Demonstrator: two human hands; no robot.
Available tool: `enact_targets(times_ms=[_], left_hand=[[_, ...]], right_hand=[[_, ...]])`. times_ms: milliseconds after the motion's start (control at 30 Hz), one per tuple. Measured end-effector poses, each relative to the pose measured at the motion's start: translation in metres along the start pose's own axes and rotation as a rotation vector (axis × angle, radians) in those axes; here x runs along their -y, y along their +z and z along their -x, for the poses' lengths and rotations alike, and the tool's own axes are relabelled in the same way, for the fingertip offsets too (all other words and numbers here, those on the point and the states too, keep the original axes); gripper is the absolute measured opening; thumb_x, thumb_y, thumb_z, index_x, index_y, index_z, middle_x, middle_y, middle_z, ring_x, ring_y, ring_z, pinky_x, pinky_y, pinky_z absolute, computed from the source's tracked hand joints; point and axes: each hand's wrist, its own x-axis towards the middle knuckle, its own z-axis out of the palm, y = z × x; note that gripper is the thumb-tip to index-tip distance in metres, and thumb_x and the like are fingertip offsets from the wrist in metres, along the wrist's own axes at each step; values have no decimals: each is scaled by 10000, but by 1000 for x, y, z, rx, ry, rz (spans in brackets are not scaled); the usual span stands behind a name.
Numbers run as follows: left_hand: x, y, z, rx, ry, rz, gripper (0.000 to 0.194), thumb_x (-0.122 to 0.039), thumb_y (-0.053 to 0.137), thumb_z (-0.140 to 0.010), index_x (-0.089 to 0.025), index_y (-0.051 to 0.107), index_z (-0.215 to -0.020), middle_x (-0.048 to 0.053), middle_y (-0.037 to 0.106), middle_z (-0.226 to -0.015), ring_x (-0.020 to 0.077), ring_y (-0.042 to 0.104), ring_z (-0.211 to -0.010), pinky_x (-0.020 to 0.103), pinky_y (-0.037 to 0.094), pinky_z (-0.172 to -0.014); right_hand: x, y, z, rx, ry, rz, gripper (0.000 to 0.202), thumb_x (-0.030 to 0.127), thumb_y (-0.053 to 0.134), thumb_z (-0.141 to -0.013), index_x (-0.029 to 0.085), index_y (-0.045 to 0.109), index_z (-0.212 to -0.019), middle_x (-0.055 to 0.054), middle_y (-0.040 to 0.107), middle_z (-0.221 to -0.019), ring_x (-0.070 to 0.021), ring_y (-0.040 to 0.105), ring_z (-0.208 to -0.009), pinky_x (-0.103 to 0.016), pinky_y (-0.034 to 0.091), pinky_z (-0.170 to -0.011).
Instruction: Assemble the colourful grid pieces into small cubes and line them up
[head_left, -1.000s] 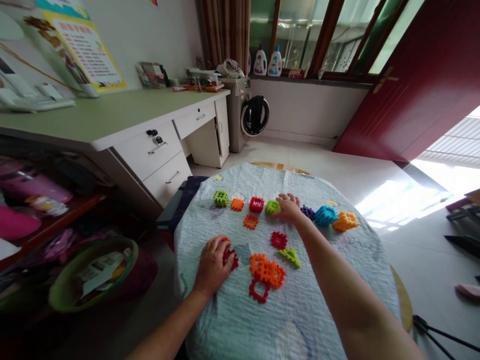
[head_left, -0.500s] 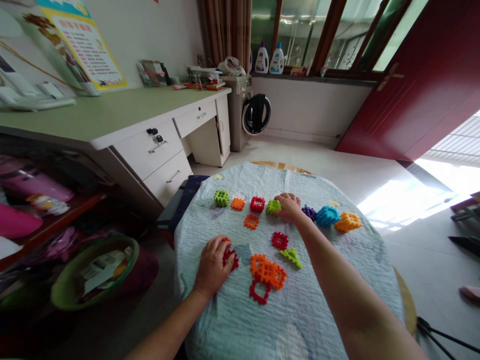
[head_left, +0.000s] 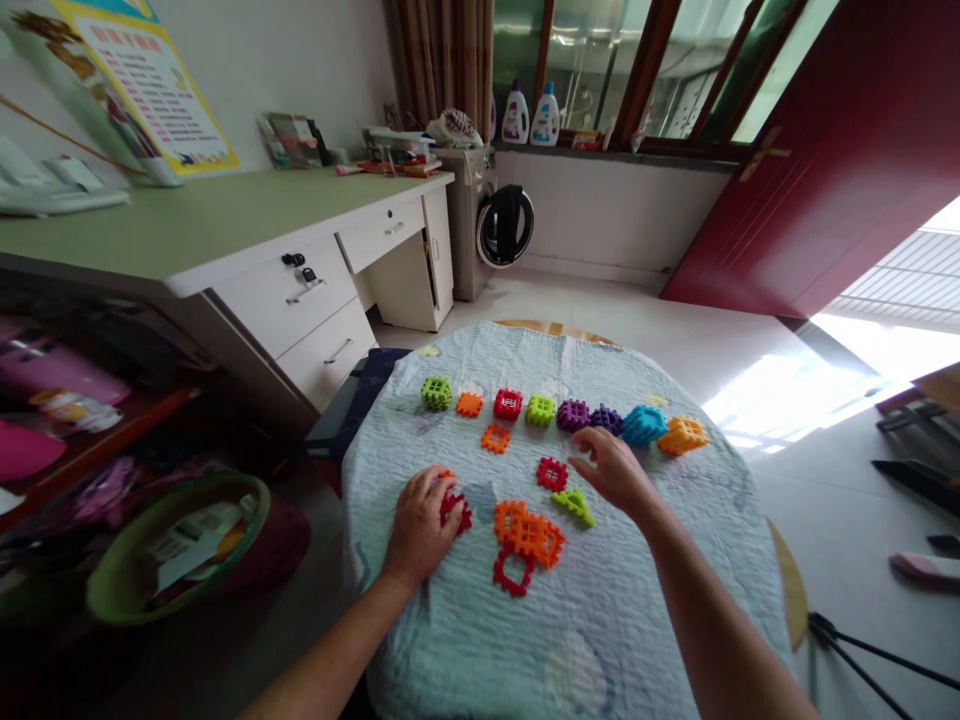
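My left hand (head_left: 420, 527) rests on the cloth with its fingers curled over a red toothed building piece (head_left: 460, 513), partly hidden. An orange piece (head_left: 447, 473) peeks out by its fingertips. My right hand (head_left: 613, 467) hovers with thumb and fingers apart, holding nothing, close to a red square piece (head_left: 553, 474) and a light green triangular piece (head_left: 574, 506). Beyond it stand a purple stack (head_left: 573, 414), a dark purple stack (head_left: 606, 420) and a light green stack (head_left: 540, 409). Overlapping orange pieces (head_left: 529, 533) and a red frame piece (head_left: 513, 574) lie between my hands.
Along the row sit a green block (head_left: 436, 393), an orange piece (head_left: 469, 403), a red stack (head_left: 508, 403), a blue stack (head_left: 644, 425) and a yellow-orange stack (head_left: 683, 435). Another orange square (head_left: 496, 438) lies nearer. A bin (head_left: 289, 535) stands left of the cloth-covered table (head_left: 660, 620).
My right hand has drawn back toward me from the light green stack, uncovering the purple stack. My left hand stays on the red piece. The view has shifted slightly.
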Motion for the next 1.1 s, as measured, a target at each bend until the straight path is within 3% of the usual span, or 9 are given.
enact_targets(times_ms=[100,200,300,500,733,900,1000,1100], left_hand=[[-1,-1,-1,-6,11,-1,227,-268,559,-843,-201,613,-1053,108,592,-1200,276,524,-1161,477,433,-1033],[-2,-2,-2,-21,23,12,221,-258,567,-830,-214,617,-1040,99,602,-1179,271,538,-1141,470,442,-1024],[-2,-1,-2,-27,29,15,217,-251,571,-823,-219,619,-1032,96,608,-1169,270,544,-1130,468,443,-1022],[0,0,-1,-9,33,-13,212,-259,558,-838,-202,618,-1033,105,604,-1176,270,538,-1134,466,444,-1019],[-1,-1,-2,-15,28,-5,210,-253,568,-829,-202,614,-1028,105,606,-1175,274,537,-1134,469,443,-1017],[-1,-1,-2,-22,15,16,220,-250,572,-821,-208,620,-1032,100,605,-1187,272,537,-1144,467,445,-1020],[-1,-1,-1,-14,7,20,238,-273,573,-829,-209,620,-1054,100,602,-1197,274,534,-1150,479,442,-1021],[0,0,-1,-12,2,28,246,-280,571,-832,-214,621,-1063,96,599,-1203,273,529,-1158,483,436,-1029]], right_hand=[[-2,15,44,95,69,21,285,305,570,-807,213,614,-1073,-44,618,-927,-176,595,-826,-285,445,-779],[-1,31,64,126,120,36,449,286,589,-793,209,549,-1233,-71,611,-1022,-197,600,-928,-296,437,-845],[5,39,63,140,170,58,477,258,573,-796,198,530,-1267,-86,597,-1073,-200,600,-960,-283,425,-857],[18,38,55,148,233,150,346,163,532,-783,226,614,-1113,-68,597,-1015,-183,593,-907,-250,394,-794],[19,41,50,190,257,182,293,171,571,-743,224,623,-1026,-57,591,-952,-173,594,-821,-247,364,-704],[22,30,31,142,220,219,277,253,593,-749,234,626,-1024,-52,613,-902,-191,595,-810,-263,357,-681],[29,12,-2,4,164,238,284,313,574,-787,220,624,-1051,-67,630,-923,-200,600,-871,-270,380,-745],[35,-2,-46,-41,215,292,325,322,573,-786,209,627,-1086,-96,655,-974,-217,612,-910,-283,394,-783]])
